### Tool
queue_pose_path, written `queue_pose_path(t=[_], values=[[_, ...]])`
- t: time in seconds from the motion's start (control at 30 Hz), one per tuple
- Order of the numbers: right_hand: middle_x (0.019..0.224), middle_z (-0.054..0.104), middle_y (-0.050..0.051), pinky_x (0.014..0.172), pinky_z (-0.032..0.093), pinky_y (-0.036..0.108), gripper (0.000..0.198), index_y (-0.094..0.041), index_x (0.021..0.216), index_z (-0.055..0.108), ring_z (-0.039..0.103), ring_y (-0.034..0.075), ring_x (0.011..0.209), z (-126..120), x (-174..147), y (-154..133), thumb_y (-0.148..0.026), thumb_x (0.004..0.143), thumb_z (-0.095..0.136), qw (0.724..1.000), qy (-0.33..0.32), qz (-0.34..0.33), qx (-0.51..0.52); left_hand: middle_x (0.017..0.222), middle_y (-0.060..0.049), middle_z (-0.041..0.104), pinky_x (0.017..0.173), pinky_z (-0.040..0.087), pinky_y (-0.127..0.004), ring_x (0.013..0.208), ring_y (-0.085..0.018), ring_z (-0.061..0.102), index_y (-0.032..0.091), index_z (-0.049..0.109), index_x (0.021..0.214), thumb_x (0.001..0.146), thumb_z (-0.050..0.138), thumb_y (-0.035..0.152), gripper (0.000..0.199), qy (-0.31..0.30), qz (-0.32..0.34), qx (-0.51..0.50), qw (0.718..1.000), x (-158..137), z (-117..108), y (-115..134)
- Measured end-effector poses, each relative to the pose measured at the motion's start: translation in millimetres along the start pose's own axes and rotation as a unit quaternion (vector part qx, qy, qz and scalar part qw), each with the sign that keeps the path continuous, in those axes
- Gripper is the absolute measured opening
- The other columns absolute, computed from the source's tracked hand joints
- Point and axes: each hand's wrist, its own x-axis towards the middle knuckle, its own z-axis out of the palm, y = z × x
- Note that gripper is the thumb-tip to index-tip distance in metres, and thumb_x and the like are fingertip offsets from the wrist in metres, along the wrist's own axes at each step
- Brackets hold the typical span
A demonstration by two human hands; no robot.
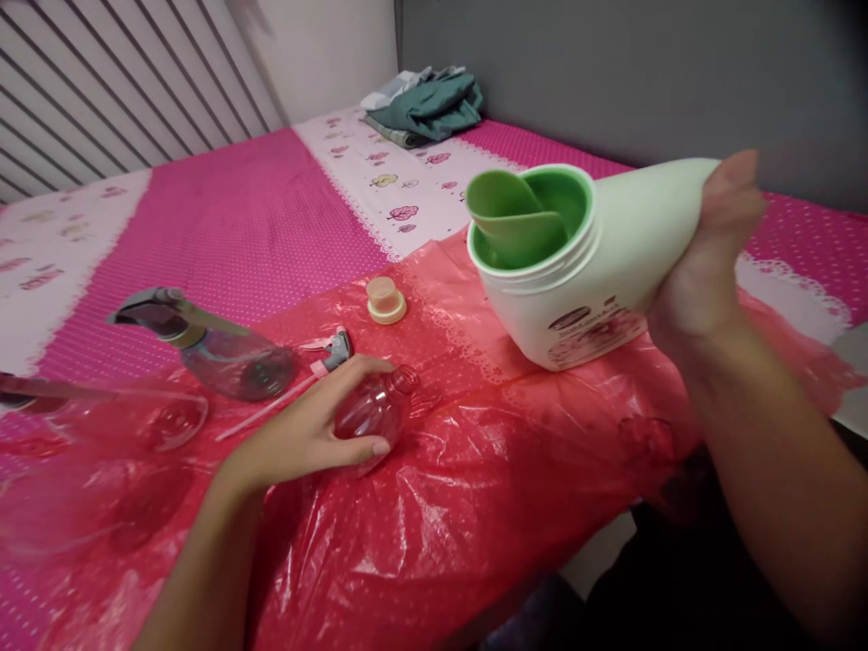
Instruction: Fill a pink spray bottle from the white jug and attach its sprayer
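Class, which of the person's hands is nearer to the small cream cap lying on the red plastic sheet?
Left. The left hand rests on the clear bottle just below the cream cap; the right hand holds the green-mouthed jug farther right.

Label print on the white detergent bottle is blurred and unreadable. The right hand covers the bottle's base. The left hand hides part of the small clear bottle. A dark object is cut off by the left edge. Clear containers at lower left are motion-blurred, shapes indistinct.
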Motion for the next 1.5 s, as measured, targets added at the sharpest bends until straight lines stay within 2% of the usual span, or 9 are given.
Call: queue_pose_path(t=[0.17,0.3,0.43,0.57,0.77,0.9,1.3,1.5], values=[[0.1,0.074,0.013,0.086,0.068,0.039,0.082,-0.022,0.085,0.056,0.069,0.034,0.134,1.7,-0.9,-0.3,-0.103,0.075,0.058,1.0,-0.024,-0.011,0.008,0.159,-0.013,0.064,0.127,0.051,-0.055,0.147,-0.04,0.062,0.026,0.053,0.155,0.095,0.075,0.069,0.077,-0.005,-0.002,-0.003,1.0,-0.5,-0.5,0.6],[0.1,0.074,0.012,0.086,0.068,0.039,0.076,-0.023,0.086,0.055,0.071,0.033,0.131,-0.2,0.9,3.3,-0.098,0.082,0.057,0.999,-0.019,-0.022,0.014,0.158,-0.014,0.064,0.126,0.051,-0.055,0.145,-0.039,0.064,0.026,0.053,0.154,0.096,0.075,0.066,0.074,-0.003,0.006,-0.001,1.0,-0.4,-1.2,2.7],[0.092,0.071,0.011,0.084,0.07,0.042,0.082,-0.025,0.087,0.053,0.073,0.034,0.128,-8.6,13.9,17.4,-0.106,0.077,0.048,0.999,-0.003,-0.044,0.004,0.157,-0.014,0.065,0.125,0.052,-0.056,0.144,-0.039,0.064,0.027,0.052,0.154,0.097,0.075,0.066,0.073,0.0,0.016,0.004,1.0,-0.2,-1.2,2.7],[0.099,0.073,0.012,0.086,0.069,0.044,0.081,-0.023,0.085,0.055,0.071,0.036,0.133,-15.3,19.7,28.8,-0.103,0.082,0.045,0.999,0.002,-0.044,-0.006,0.155,-0.014,0.066,0.124,0.054,-0.054,0.143,-0.038,0.065,0.026,0.052,0.152,0.096,0.076,0.065,0.072,-0.003,0.017,0.003,1.0,0.0,-1.1,2.9],[0.113,0.074,0.008,0.089,0.07,0.046,0.071,-0.023,0.087,0.06,0.066,0.036,0.142,-4.1,-5.3,15.0,-0.094,0.087,0.053,0.999,0.002,-0.045,-0.018,0.157,-0.013,0.065,0.124,0.054,-0.052,0.144,-0.039,0.064,0.026,0.053,0.153,0.095,0.076,0.066,0.074,-0.004,-0.002,-0.004,1.0,-0.5,-1.4,6.4],[0.118,0.073,0.011,0.093,0.069,0.047,0.066,-0.021,0.09,0.062,0.066,0.036,0.141,0.3,-12.4,7.0,-0.087,0.09,0.059,0.999,-0.007,-0.033,-0.012,0.156,-0.014,0.065,0.124,0.054,-0.053,0.143,-0.039,0.065,0.025,0.053,0.152,0.095,0.076,0.066,0.074,-0.004,0.003,-0.006,1.0,-0.3,-0.5,6.5],[0.107,0.075,0.01,0.091,0.069,0.049,0.071,-0.023,0.087,0.061,0.07,0.036,0.135,6.1,-15.8,-2.2,-0.094,0.084,0.058,0.999,0.02,-0.03,-0.022,0.154,-0.013,0.069,0.117,0.06,-0.05,0.137,-0.037,0.07,0.027,0.053,0.154,0.094,0.078,0.065,0.075,0.003,0.004,-0.006,1.0,-1.2,0.7,2.7],[0.113,0.076,0.011,0.088,0.069,0.049,0.074,-0.021,0.084,0.06,0.068,0.039,0.139,1.7,-10.3,6.3,-0.096,0.086,0.054,0.999,-0.005,-0.036,-0.025,0.154,-0.014,0.068,0.118,0.058,-0.051,0.139,-0.038,0.069,0.027,0.053,0.153,0.094,0.078,0.063,0.073,0.006,0.008,-0.01,1.0,-1.0,1.1,2.5]])
